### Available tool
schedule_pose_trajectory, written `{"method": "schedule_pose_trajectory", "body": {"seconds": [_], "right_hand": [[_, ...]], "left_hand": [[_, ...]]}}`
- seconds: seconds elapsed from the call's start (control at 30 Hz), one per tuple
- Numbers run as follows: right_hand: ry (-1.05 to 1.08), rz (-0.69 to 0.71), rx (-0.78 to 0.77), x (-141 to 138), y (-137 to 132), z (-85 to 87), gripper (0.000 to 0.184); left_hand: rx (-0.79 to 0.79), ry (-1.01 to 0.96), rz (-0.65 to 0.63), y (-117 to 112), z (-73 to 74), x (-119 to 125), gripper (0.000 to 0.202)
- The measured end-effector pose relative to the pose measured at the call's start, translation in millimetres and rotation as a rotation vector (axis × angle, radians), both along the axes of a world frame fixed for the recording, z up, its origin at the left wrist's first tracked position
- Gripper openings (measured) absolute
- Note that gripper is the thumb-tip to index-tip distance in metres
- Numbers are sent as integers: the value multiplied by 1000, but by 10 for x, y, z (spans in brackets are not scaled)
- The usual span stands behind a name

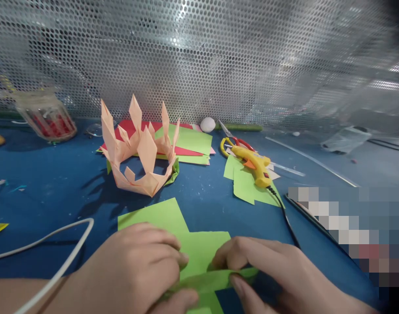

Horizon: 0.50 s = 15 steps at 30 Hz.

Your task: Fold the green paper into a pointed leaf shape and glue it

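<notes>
At the near edge of the blue table, my left hand [143,266] has its fingers curled over a folded strip of green paper [208,281], its thumb along the near side. My right hand [265,270] pinches the strip's right part between thumb and fingers. Beneath both hands lie flat green paper sheets [156,213]. Past them stands a peach folded-paper crown [147,152] with tall pointed pieces, a bit of green paper showing at its base.
A yellow glue gun [256,168] and scissors [230,138] rest on green scraps to the right. Behind the crown are red and green sheets [193,141]. A glass jar [49,115] stands far left, a white cable [68,261] crosses near my left arm, and a perforated metal screen [193,56] closes the back.
</notes>
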State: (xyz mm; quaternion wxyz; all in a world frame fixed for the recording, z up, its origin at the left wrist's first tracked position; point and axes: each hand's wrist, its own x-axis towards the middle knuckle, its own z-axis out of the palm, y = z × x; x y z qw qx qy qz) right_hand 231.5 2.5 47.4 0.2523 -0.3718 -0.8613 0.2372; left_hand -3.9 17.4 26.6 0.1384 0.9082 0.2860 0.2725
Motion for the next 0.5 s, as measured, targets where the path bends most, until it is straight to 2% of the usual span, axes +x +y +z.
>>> {"method": "schedule_pose_trajectory", "body": {"seconds": [0.13, 0.2, 0.33, 0.37, 0.43, 0.5], "right_hand": [[-125, -83, -86, -21, 31, -5, 16], [-129, -103, -128, -30, 43, -35, 14], [25, -91, -104, -48, 48, -89, 22], [50, -78, -82, -51, 47, -97, 24], [67, -55, -39, -55, 46, -110, 28], [54, -49, -18, -57, 47, -123, 31]], "left_hand": [[-232, 126, 94, 41, 154, 6, 15], [-226, 144, 128, 67, 176, 0, 4], [68, 79, 8, 62, 75, 0, 19], [151, 73, -43, 42, 22, 7, 22], [314, -4, -55, -16, -103, 26, 28], [413, 40, -83, -80, -222, 44, 33]]}}
